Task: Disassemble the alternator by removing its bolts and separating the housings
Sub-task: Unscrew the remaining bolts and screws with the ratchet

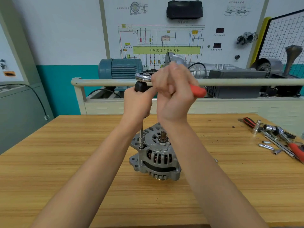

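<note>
The black driver handle [141,86] is gripped by the left hand [137,102], its shaft [141,134] set on the alternator [155,151] standing mid-table [65,162]. The ratchet [143,77] with red grip [198,91] is wrapped by the right hand [174,96]. Loose tools [276,137] are lying far right.

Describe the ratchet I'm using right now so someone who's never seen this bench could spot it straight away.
Start at the wooden table and find the grey alternator standing in its middle. A thin extension bar rises from its left edge to the ratchet, held above it by the left hand and right hand. Unlike the loose tools lying at the table's right, it has a chrome head and orange handle raised upright in the air.
</note>
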Demonstrator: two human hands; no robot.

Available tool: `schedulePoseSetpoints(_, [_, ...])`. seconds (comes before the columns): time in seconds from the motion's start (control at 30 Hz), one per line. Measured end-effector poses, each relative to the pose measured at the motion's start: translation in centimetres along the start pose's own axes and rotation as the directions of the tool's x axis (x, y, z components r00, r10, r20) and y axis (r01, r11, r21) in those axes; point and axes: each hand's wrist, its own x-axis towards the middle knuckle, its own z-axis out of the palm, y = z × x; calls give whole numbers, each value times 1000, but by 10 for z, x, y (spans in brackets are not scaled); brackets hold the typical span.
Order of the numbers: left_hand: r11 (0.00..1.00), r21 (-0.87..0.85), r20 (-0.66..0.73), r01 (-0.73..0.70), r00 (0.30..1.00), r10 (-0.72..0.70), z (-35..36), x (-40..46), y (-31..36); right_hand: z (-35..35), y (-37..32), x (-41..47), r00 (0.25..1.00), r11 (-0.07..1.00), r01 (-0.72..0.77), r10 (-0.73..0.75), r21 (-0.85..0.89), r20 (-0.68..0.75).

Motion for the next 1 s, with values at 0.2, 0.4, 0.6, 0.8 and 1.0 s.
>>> schedulePoseSetpoints(0.2, [993,-57,395,99,916,-69,-19,7,6,-30,0,29,897,764,-365,441,533,-18])
schedulePoseSetpoints(0.4, [981,-117,493,157,867,-80,-16,6,5,-33,3,30,879,686,-328,474,650,-56])
schedulePoseSetpoints(0.6, [1000,-5,88,16,996,-16,-3,5,-1,-4,-1,5,994,988,-98,103,122,-30])
schedulePoseSetpoints(0.8, [959,200,-10,-201,978,207,0,2,-7,17,7,-22,965,926,256,-225,-279,137])
schedulePoseSetpoints(1.0, [997,-65,221,51,975,-35,-20,7,3,-5,4,14,986,965,-165,167,205,8])
